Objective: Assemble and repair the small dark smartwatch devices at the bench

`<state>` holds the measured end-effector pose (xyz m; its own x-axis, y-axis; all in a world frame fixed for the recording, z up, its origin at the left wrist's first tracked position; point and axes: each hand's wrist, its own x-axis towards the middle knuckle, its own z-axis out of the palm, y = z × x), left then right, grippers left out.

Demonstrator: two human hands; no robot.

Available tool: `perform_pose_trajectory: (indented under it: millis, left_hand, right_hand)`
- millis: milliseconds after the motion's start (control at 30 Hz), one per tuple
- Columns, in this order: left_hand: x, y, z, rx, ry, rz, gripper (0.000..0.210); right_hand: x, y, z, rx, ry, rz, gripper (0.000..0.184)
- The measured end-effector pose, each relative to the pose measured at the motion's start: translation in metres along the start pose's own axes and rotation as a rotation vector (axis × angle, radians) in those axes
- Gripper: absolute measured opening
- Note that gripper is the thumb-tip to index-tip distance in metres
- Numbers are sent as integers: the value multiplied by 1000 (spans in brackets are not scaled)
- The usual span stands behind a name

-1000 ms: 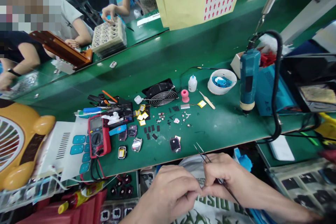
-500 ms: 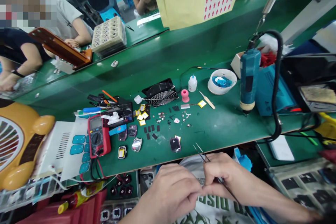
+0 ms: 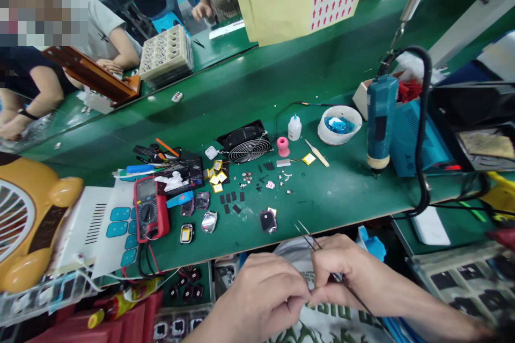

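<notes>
My right hand (image 3: pixel 341 265) is closed round a pair of tweezers (image 3: pixel 309 236). Their two thin tips stick out past the knuckles, parted and pointing up and left over the bench edge. My left hand (image 3: pixel 265 292) is bent into a pinch, its fingertips meeting those of the right hand in front of my shirt. Whatever lies between the fingertips is too small or too hidden to name. On the bench just beyond sits a dark square watch case (image 3: pixel 268 221), with a silver watch case (image 3: pixel 209 222) and one showing a yellow battery (image 3: pixel 186 233) further left.
A red multimeter (image 3: pixel 149 209) and black fan (image 3: pixel 245 142) stand on the bench. Small yellow batteries (image 3: pixel 218 177) lie in a cluster. A white bowl (image 3: pixel 340 136) sits at the back. An electric screwdriver (image 3: pixel 380 123) hangs at right. Other people (image 3: pixel 112 43) sit opposite.
My hands and the tweezers have hardly moved. Across the bench, a person in a checked shirt has lowered one hand toward the left.
</notes>
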<state>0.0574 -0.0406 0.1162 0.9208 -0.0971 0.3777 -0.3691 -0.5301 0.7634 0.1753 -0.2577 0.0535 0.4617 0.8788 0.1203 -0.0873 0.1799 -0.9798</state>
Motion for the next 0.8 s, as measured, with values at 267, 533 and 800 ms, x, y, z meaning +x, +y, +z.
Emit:
perform_pose_trajectory:
  millis: [267, 533, 800]
  left_hand:
    - [-3, -1, -2, -20, -49, -8, 22]
    - [-3, -2, -2, 44, -74, 28, 28]
    - [4, -1, -3, -8, -43, 63, 22]
  right_hand:
    - [-2, 0, 0, -21, -21, 34, 60]
    - [3, -7, -1, 9, -66, 115, 69]
    - [-2, 4, 3, 47, -30, 46, 62]
